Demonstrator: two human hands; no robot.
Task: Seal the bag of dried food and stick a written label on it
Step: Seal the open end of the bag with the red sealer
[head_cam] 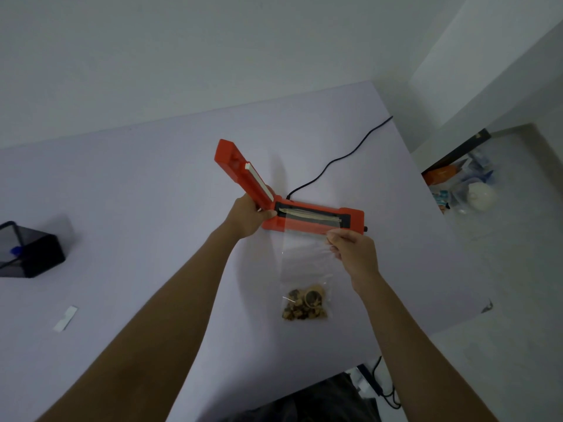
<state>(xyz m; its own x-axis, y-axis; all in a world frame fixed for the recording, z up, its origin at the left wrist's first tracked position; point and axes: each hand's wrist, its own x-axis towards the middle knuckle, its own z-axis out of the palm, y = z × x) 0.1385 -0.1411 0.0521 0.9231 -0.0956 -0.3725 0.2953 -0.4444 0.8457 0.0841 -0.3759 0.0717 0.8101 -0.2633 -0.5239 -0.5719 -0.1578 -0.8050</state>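
An orange heat sealer [350, 219] sits mid-table with its lid [240, 172] swung up and leaning left. A clear plastic bag [304, 257] lies with its open top across the sealer's heating strip, and dried food [304, 303] is bunched at its near end. My left hand [248, 216] grips the left corner of the bag's top at the sealer's hinge. My right hand [350, 249] pinches the bag's upper right edge just in front of the sealer. A white label strip [65, 318] lies flat at the near left of the table.
A black mesh pen holder [30, 249] with a blue pen stands at the left edge. The sealer's black cable [338, 159] runs off the table's far right side. Clutter lies on the floor at the right [466, 184]. The lilac table [137, 193] ends near my lap.
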